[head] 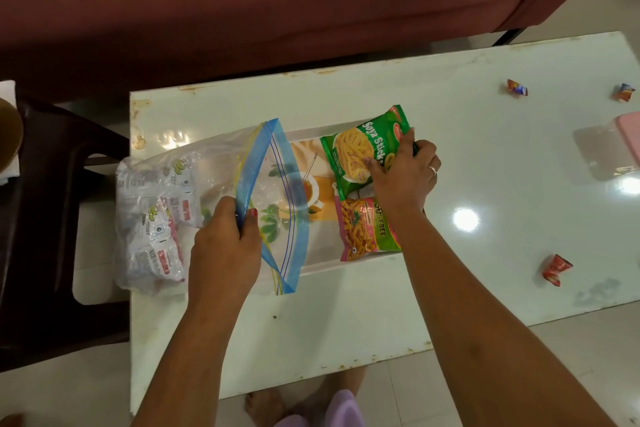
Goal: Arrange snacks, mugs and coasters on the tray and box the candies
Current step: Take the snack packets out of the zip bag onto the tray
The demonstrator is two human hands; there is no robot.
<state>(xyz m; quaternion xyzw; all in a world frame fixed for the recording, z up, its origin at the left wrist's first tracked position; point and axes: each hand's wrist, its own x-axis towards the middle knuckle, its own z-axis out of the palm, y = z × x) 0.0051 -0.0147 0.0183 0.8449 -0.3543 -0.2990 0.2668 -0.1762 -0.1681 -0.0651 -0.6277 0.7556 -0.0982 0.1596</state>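
L hand (225, 246) on zip bag (207, 198), R hand (403, 177) on green snack pkt (360, 149).

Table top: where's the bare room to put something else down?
Bare: the far strip of the table behind the tray, and the wide patch between the right hand and the candies. The near strip is bare too, under the forearms. Crowded: the tray, with the zip bag in the left hand, the green packet and pink packet.

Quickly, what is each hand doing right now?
Left hand: grips the blue rim of the zip bag.
Right hand: holds the green snack packet.
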